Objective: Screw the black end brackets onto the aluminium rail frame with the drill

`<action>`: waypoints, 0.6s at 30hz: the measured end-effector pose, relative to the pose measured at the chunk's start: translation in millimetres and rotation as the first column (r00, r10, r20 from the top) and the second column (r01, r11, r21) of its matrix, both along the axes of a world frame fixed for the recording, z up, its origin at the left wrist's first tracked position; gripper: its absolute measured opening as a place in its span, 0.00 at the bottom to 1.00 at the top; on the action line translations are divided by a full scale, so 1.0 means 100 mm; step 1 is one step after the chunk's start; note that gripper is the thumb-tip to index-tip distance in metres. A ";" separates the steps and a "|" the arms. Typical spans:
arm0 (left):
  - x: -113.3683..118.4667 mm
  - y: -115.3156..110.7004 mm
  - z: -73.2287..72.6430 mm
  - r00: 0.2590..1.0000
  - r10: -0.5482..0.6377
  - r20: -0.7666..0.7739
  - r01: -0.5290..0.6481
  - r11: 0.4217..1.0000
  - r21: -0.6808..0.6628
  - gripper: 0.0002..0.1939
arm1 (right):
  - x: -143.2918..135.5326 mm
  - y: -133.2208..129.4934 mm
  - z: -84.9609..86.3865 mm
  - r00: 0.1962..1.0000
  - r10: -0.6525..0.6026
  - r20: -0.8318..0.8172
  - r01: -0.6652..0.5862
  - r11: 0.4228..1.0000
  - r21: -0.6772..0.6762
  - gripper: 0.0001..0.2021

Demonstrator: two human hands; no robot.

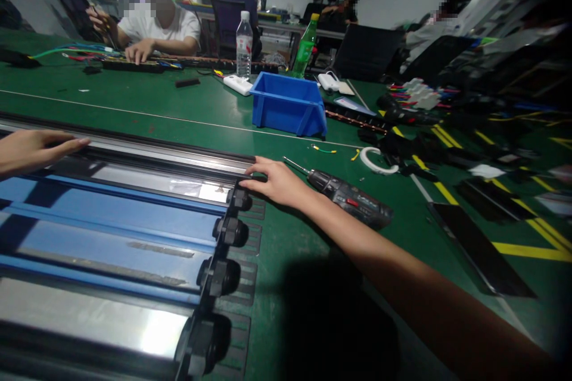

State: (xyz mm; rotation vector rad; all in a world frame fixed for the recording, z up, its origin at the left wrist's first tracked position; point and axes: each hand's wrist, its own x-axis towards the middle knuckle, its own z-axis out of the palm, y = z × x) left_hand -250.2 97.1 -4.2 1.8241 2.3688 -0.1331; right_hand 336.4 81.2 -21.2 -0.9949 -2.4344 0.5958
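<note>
So the long metal rail runs from the left edge to mid-frame, along the far side of some blue panels. Right hand, mid-frame, has its end pinched between thumb and fingers; left hand, far left, is over it, can't tell if it's gripping. Cordless drill's lying just right of center.
</note>
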 end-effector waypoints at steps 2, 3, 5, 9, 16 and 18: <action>0.10 -0.04 0.02 1.000 -0.013 0.008 0.013 0.999 0.038 0.47 | 0.00 0.00 0.02 1.000 -0.015 0.005 0.015 1.000 -0.009 0.15; 0.14 -0.06 0.03 1.000 -0.019 0.012 0.018 0.998 0.055 0.47 | 0.00 -0.01 0.05 1.000 -0.030 0.006 0.030 0.999 -0.013 0.17; 0.21 -0.09 0.05 0.999 -0.020 0.025 0.018 0.997 0.070 0.47 | 0.00 -0.10 0.13 0.996 -0.092 -0.001 0.092 0.996 -0.002 0.23; 0.22 -0.08 0.04 0.997 -0.034 0.062 0.029 0.997 0.078 0.48 | -0.07 -0.63 0.36 0.962 -0.196 -0.188 0.221 0.968 0.120 0.22; 0.36 -0.02 -0.03 0.982 -0.146 0.119 0.132 0.985 0.114 0.46 | -0.54 -2.06 0.28 0.917 0.391 -0.074 -0.349 0.881 0.319 0.20; 0.44 -0.02 -0.02 0.979 -0.157 0.127 0.145 0.984 0.099 0.46 | -0.70 -2.27 0.16 0.887 0.461 -0.031 -0.405 0.807 0.431 0.18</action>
